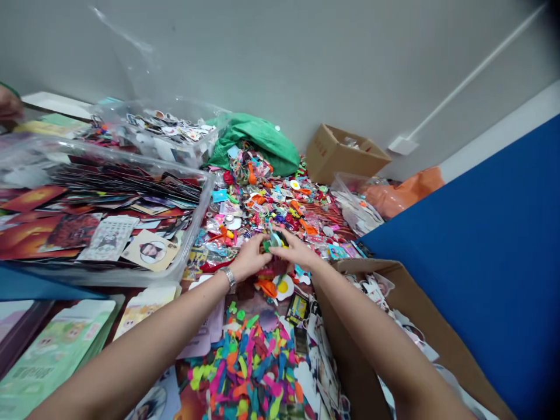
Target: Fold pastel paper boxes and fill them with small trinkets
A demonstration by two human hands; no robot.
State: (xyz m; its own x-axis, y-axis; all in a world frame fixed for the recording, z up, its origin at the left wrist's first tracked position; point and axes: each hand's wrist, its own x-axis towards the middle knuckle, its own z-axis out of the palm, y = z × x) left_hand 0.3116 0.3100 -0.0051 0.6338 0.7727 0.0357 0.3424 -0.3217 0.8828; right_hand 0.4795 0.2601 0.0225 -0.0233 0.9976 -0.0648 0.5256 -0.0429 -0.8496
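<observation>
Far left, a co-worker's hand [9, 105] at the frame edge, next to a clear plastic tub [205, 146] of paper cut-outs; nearer, a larger clear tub [175, 271] packed with photo cards and dark strips, one card showing a round portrait. Below it, green packets [52, 356] with printed lines too blurred to read. At centre, the left hand [249, 258], a metal-link watch [227, 279] on its wrist, fingers curled closed on a small green-and-teal trinket [272, 242], right at the near edge of a heap of mixed trinkets [262, 204]; the right hand [295, 251] just beside, fingertips pinched on the same trinket. Nearer, loose balloons [245, 361] in bright colours. Beyond, a green bag [262, 143] and a far cardboard box [345, 153] with small red marks, unreadable. Near right, an open cardboard box [371, 280] of paper cut-outs, then a blue panel [476, 245].
</observation>
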